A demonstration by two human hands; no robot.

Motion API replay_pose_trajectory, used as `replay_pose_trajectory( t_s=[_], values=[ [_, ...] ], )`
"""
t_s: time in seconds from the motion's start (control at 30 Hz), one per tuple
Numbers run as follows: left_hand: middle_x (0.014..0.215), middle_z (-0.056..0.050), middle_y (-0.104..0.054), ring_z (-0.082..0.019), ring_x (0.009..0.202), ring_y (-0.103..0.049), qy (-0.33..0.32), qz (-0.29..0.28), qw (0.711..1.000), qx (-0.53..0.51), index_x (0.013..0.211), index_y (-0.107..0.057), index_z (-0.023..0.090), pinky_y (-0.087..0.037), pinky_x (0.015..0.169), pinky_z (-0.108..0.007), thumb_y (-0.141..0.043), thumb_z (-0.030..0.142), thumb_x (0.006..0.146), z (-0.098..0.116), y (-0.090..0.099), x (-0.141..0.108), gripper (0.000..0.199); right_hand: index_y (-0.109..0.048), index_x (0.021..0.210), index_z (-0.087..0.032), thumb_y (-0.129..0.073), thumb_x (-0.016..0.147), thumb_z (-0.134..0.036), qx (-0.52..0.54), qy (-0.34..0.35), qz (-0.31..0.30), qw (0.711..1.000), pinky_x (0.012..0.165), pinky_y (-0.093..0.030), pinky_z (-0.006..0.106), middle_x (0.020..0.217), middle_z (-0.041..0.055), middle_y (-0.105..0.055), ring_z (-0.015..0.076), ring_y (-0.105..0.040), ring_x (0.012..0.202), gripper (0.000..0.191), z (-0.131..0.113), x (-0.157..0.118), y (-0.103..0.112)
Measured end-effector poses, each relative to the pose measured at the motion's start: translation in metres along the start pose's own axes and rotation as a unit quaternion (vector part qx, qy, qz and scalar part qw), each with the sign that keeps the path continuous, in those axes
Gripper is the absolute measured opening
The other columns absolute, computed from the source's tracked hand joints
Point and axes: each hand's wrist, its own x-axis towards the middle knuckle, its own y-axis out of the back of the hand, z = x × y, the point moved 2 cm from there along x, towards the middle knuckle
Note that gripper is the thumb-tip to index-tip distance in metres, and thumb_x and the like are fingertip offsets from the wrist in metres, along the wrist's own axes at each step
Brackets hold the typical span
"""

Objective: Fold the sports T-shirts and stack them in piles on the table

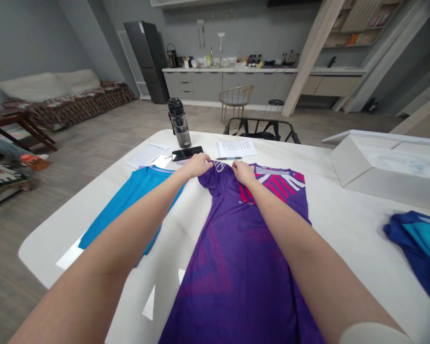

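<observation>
A purple jersey (236, 267) with red and white patterning near its collar lies spread on the white table (318, 167), its lower part running toward me. My left hand (199, 165) pinches the outer edge of its sleeve, where a white logo shows. Closer to the collar, my right hand (242, 172) pinches the fabric at the sleeve's inner end. The sleeve stretches between both hands. To the left, partly behind my left forearm, rests a folded blue shirt (129, 198). Just beyond my left hand is a black phone (187, 153).
A dark bottle (179, 123) stands at the far table edge. A printed sheet (237, 147) and a pen (229, 158) lie behind the jersey. An open white box (387, 167) sits at right, with folded blue clothing (421, 248) nearer me. A black chair (261, 129) is beyond the table.
</observation>
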Motion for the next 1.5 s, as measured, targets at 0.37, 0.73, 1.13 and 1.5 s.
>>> replay_pose_trajectory(
  t_s=[0.37,0.73,1.13,1.5],
  values=[
    [0.056,0.006,-0.043,-0.004,0.041,-0.032,0.054,-0.199,0.82,-0.534,0.073,-0.049,0.018,-0.023,0.042,-0.017,-0.048,0.021,0.101,0.183,-0.055,0.003,0.029,-0.072,0.097,-0.018,-0.056,0.1,-0.031,0.17,-0.076,0.114,0.976,0.075,-0.045,0.027,0.089,0.0059,-0.075,0.0189,-0.066,0.083,0.021,0.124,-0.06,0.072],
    [0.136,-0.015,-0.061,-0.03,0.126,-0.058,-0.127,-0.003,0.983,0.134,0.138,-0.06,0.025,-0.046,0.104,-0.045,-0.043,0.017,0.099,0.154,-0.147,0.023,0.044,-0.073,0.079,-0.019,-0.06,0.093,-0.065,0.122,-0.219,-0.001,0.968,0.079,-0.054,0.034,0.09,0.0139,-0.077,0.0278,-0.072,0.09,0.049,0.174,-0.14,0.066],
    [0.135,-0.019,-0.056,-0.036,0.128,-0.051,-0.058,0.0,0.982,0.179,0.125,-0.065,0.021,-0.04,0.106,-0.053,-0.047,0.035,0.102,0.112,-0.158,0.063,0.032,-0.074,0.088,-0.021,-0.075,0.089,-0.04,0.08,-0.239,-0.037,0.967,0.083,-0.054,0.034,0.102,0.0105,-0.077,0.0272,-0.072,0.1,0.019,0.159,-0.143,0.059],
    [0.129,-0.014,-0.055,-0.032,0.127,-0.048,-0.095,0.108,0.988,0.056,0.112,-0.064,0.024,-0.038,0.108,-0.05,-0.044,0.041,0.104,0.13,-0.125,0.069,0.027,-0.073,0.084,-0.015,-0.081,0.085,-0.025,0.251,-0.169,-0.014,0.953,0.064,-0.049,0.027,0.066,0.0029,-0.068,0.0162,-0.064,0.062,0.013,0.189,-0.12,0.129]
  ],
)
